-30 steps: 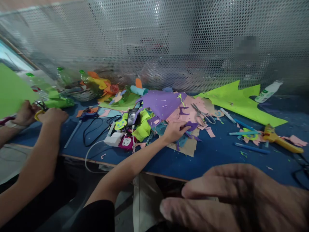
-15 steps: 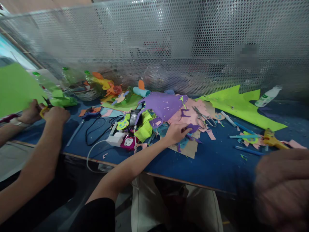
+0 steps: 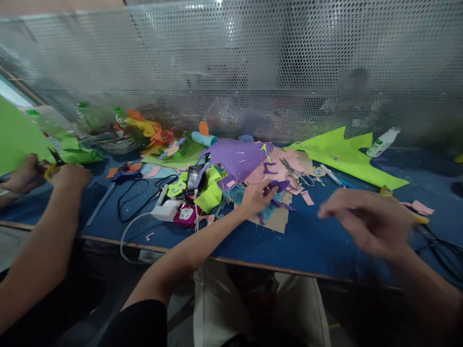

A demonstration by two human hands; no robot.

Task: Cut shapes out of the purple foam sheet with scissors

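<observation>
My left hand [image 3: 254, 196] pinches a small purple paper piece [image 3: 279, 185] between thumb and fingers, just above the heap of scraps. A larger purple sheet [image 3: 237, 156] with jagged edges lies behind it on pink paper [image 3: 277, 156]. Close by, to the right of the held piece, metal scissors [image 3: 296, 173] rest on the pink paper. My right hand [image 3: 372, 221], blurred by motion, is in the air over the right part of the blue table [image 3: 307, 246]. Its thumb and fingers are apart, with nothing seen in them. It hides some of the things beneath it.
On the left, a co-worker's hands [image 3: 70, 176] hold yellow-handled scissors [image 3: 52, 171] by a green sheet [image 3: 18, 135]. Cables, a white plug [image 3: 166, 210] and bright scraps lie centre-left. A lime sheet [image 3: 336, 152] and white bottle [image 3: 383, 142] stand before the perforated metal screen [image 3: 253, 62].
My right hand has moved left from the right edge, now over the blue sticks and flower cutout. My left hand keeps hold of the purple piece. The view has shifted slightly.
</observation>
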